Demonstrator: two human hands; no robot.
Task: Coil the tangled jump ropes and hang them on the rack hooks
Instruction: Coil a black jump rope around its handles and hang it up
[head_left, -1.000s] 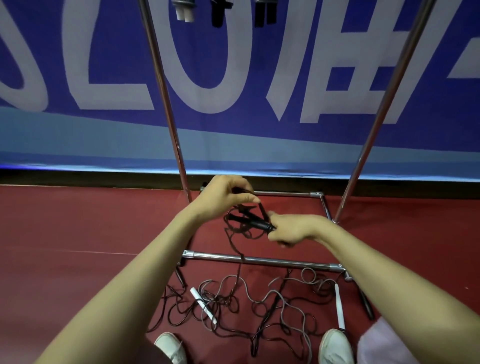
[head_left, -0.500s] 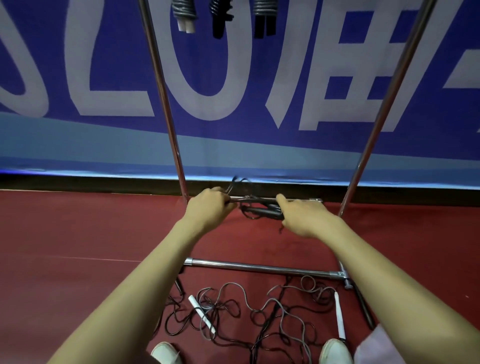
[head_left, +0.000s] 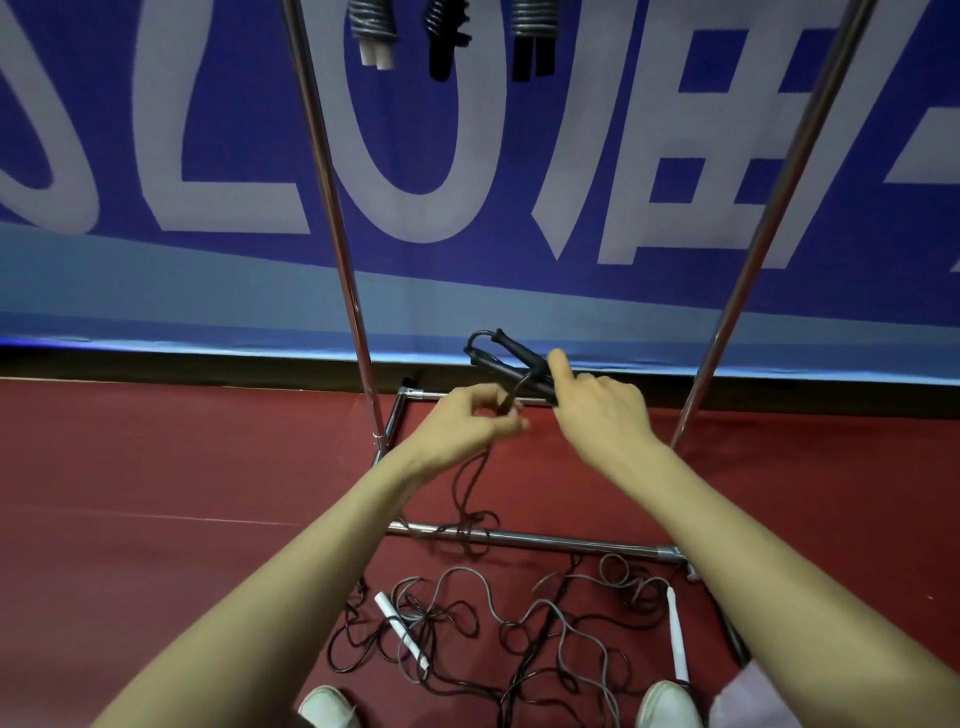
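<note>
Most of the background is a blue banner with large white letters (head_left: 244, 104). Below it lies the dark red floor (head_left: 156, 467), and on that stands the tall chrome tube rack (head_left: 332, 208), three coiled ropes (head_left: 447, 31) already hanging at its top. On the floor by the near bar (head_left: 571, 543) of the rack's base sprawls the tangled heap of grey and black jump ropes (head_left: 545, 605), two white handles (head_left: 400, 631) among its loops. Above it, between the uprights, the right hand (head_left: 602, 410) has its grip clamped on a pair of black handles (head_left: 511, 358) held together, forefinger stretched out beside them. The left hand (head_left: 462, 421) pinches the thin black cord (head_left: 470, 483) just below them, thumb and fingertips closed on it. That cord drops slack, crosses the near bar and runs into the heap.

This looks like the start of coiling the black rope. To do it well, keep the handles parallel and firmly pinned as the anchor. Let the left hand slide down the cord for even lengths, and lay each loop the same size beside the last. The likely snag is where the cord meets the bar and the other ropes. Draw it up slowly and shake it free rather than tugging, or the whole heap may come along.
</note>
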